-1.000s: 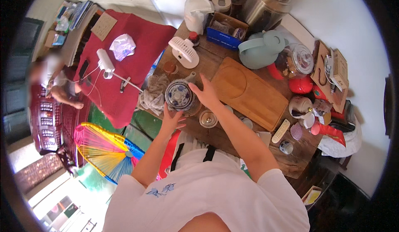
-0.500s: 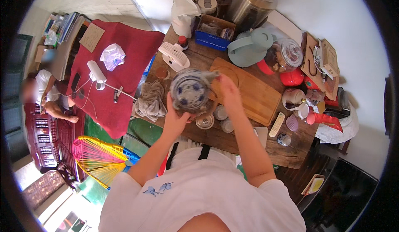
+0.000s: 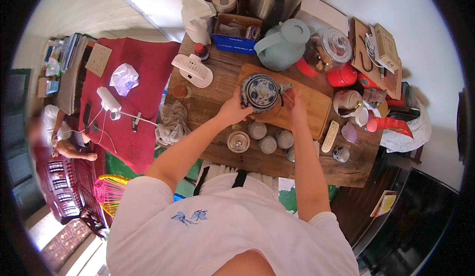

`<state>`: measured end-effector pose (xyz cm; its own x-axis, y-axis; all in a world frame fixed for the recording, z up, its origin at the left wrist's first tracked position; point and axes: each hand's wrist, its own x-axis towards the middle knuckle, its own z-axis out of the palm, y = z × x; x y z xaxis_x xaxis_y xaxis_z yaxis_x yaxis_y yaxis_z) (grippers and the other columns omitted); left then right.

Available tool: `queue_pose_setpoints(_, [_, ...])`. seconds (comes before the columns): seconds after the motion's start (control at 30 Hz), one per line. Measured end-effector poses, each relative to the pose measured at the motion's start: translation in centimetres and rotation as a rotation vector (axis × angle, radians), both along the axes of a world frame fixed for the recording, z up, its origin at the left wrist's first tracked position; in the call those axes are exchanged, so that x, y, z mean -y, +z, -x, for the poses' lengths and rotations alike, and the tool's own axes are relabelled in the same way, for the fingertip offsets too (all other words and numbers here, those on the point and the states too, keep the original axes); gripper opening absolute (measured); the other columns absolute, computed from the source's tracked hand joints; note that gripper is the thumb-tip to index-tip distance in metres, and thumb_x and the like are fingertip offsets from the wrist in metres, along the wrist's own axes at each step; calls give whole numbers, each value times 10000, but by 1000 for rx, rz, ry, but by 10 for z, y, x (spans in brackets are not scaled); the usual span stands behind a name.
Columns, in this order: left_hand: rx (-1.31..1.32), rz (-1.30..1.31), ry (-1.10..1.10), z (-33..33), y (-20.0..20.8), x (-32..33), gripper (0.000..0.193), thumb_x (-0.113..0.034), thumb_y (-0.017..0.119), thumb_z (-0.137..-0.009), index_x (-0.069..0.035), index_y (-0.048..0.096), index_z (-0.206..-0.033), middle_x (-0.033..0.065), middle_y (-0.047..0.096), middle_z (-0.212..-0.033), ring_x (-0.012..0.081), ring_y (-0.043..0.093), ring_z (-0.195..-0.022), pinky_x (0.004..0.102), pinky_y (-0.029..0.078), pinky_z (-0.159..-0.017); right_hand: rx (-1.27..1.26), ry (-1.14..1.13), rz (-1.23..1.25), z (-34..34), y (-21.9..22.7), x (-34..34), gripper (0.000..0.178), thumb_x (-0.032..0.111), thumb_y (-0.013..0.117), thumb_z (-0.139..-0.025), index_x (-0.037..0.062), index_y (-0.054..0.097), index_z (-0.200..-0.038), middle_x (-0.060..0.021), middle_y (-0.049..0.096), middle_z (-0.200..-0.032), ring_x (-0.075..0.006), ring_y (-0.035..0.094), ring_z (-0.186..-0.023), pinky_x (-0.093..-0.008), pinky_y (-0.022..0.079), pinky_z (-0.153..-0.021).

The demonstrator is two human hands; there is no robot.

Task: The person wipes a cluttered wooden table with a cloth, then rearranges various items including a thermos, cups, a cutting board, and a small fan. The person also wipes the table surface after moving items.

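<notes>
A blue-and-white patterned teapot (image 3: 261, 93) is over the left end of the wooden board (image 3: 312, 109). My left hand (image 3: 234, 109) is closed on its left side, with the thumb toward me. Beside the spout on the right is my right hand (image 3: 296, 106), its fingers loosely apart; whether they touch the pot is hard to see. Several small pale cups (image 3: 267, 144) stand nearer to me, partly behind my right forearm. To their left sits a round lidded piece with a knob (image 3: 238, 141).
A crumpled grey cloth (image 3: 173, 122) and a white fan (image 3: 193, 70) lie to the left. Behind the board stand a pale green kettle (image 3: 282, 47), a blue box (image 3: 235, 43) and a glass jar (image 3: 332, 48). A remote control (image 3: 330, 136) lies right. A person (image 3: 62, 132) sits far left.
The teapot and both hands have shifted right in the picture, while the surroundings slid slightly left. The pot's lid now shows more sharply, and more of the small cups is visible.
</notes>
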<state>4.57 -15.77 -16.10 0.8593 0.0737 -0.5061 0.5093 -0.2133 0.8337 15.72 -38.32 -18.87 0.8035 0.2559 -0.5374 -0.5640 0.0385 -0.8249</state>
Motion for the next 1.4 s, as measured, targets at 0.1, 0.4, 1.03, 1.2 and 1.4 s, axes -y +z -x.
queue_pose_setpoints(0.1, [29, -83, -7, 2, -9, 3, 1008, -298, 675, -805, 49, 30, -1496, 245, 662, -1029, 300, 700, -801, 406, 533, -834, 11, 3, -10, -5, -6, -3, 623, 520, 363, -1021, 57, 425, -1433, -85, 526, -1390, -210, 499, -1270, -344, 364, -1041])
queue_pose_setpoints(0.4, [71, -274, -12, 8, 15, -1, 1052, -417, 768, -803, 31, 113, -1494, 266, 503, -1328, 321, 555, -1197, 401, 484, -948, 187, 48, 196, -12, -19, 8, 539, 438, 454, -1011, 28, 481, -1360, -82, 576, -1300, -206, 557, -1146, -345, 404, -974])
queue_pose_setpoints(1.03, [266, -1159, -850, 51, 13, 108, 557, -140, 671, -800, -110, 515, -1333, 136, 428, -1423, 408, 532, -1137, 466, 471, -878, 643, 770, 983, 94, 33, 66, 561, 159, 796, -666, 145, 601, -1191, -142, 544, -1177, -367, 511, -1146, -490, 446, -936])
queue_pose_setpoints(1.2, [162, -1168, -950, 38, 1, 112, 597, -93, 665, -805, -146, 493, -1374, 122, 410, -1454, 385, 552, -1133, 406, 523, -808, 769, 833, 917, 93, 33, 67, 535, 131, 798, -665, 130, 609, -1165, -145, 547, -1179, -393, 529, -1105, -461, 483, -907])
queue_pose_setpoints(1.4, [181, -1138, -943, 37, 21, 108, 595, -90, 668, -793, -139, 501, -1362, 129, 417, -1447, 400, 562, -1145, 410, 546, -805, 669, 831, 785, 72, 55, 73, 547, 137, 787, -678, 76, 591, -1185, -172, 550, -1186, -400, 530, -1118, -459, 488, -903])
